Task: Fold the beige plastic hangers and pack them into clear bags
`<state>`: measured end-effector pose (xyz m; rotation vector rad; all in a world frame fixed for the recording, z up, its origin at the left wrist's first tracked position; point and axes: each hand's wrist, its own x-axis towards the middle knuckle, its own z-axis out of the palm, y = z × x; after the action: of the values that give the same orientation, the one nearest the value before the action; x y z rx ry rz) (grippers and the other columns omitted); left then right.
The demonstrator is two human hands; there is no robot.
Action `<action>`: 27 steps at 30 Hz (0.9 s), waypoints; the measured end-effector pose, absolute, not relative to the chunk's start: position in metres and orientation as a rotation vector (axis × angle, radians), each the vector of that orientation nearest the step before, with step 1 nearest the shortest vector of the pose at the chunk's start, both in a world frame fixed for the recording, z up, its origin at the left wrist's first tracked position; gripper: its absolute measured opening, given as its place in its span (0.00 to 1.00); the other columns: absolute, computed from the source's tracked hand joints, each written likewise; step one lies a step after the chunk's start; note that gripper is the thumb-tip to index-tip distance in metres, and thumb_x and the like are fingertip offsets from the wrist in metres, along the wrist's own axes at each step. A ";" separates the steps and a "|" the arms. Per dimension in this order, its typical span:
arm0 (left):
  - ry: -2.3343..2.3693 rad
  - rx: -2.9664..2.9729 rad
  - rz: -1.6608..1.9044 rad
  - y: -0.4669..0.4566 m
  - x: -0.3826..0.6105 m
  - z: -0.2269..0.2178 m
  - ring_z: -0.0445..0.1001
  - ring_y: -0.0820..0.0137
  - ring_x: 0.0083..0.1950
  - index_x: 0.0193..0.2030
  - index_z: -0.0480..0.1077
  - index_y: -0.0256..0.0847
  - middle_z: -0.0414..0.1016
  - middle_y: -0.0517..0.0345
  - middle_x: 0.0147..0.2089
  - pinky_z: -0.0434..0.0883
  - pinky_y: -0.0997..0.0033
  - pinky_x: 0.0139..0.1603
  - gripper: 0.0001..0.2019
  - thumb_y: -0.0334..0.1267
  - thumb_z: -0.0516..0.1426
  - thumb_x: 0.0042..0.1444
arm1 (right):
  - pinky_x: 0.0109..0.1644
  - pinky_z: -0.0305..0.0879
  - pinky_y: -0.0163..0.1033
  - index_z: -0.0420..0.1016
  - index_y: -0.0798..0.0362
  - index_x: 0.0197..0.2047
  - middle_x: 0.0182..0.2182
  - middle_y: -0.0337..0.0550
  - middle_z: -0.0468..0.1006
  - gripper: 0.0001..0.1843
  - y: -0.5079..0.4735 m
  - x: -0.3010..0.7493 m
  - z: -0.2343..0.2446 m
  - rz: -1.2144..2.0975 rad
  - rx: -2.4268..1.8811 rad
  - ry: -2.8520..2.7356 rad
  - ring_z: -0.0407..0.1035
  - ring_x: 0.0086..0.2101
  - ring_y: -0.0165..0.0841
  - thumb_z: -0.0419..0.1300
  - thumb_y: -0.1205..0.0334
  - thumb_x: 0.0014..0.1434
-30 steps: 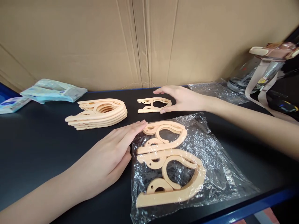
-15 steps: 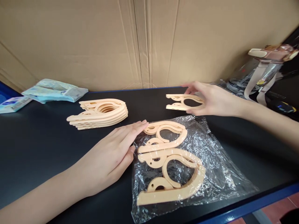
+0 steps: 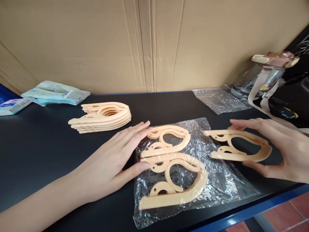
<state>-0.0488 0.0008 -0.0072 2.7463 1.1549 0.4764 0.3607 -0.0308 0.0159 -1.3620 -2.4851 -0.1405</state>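
My right hand (image 3: 280, 148) pinches a beige folding clothes hanger (image 3: 257, 156) between thumb and fingers, over the right part of a clear plastic bag (image 3: 223, 180). Two more folded hangers lie side by side in the bag, the far hanger (image 3: 178, 147) and the larger-looking near hanger (image 3: 193, 193). Fingers outstretched, my left hand (image 3: 118, 158) lies flat at the bag's left edge, fingertips touching it beside the far hanger. Behind that hand is a neat stack of folded hangers (image 3: 106, 124).
Another clear plastic bag (image 3: 217, 99) lies at the back right, beside a strapped water bottle (image 3: 272, 74). Tissue packs (image 3: 54, 95) sit at the back left. Cardboard (image 3: 96, 48) stands along the back of the black table (image 3: 154, 106), whose blue edge (image 3: 241, 209) runs in front.
My right hand has carried the hanger right and nearer, uncovering the bag at the back. My left thumb has moved onto the near bag's edge. The stack stays put.
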 end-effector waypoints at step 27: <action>1.042 2.747 0.409 0.001 -0.049 -0.011 0.50 0.56 0.77 0.76 0.43 0.49 0.49 0.53 0.78 0.56 0.52 0.74 0.35 0.56 0.49 0.68 | 0.56 0.71 0.61 0.50 0.31 0.71 0.52 0.44 0.78 0.45 -0.015 0.317 0.001 0.385 -1.278 -2.399 0.73 0.53 0.49 0.67 0.46 0.56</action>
<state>-0.0494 0.0011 -0.0112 2.7469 1.0424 0.4089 0.3168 -0.0150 0.0011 -1.2781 -2.3988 0.3854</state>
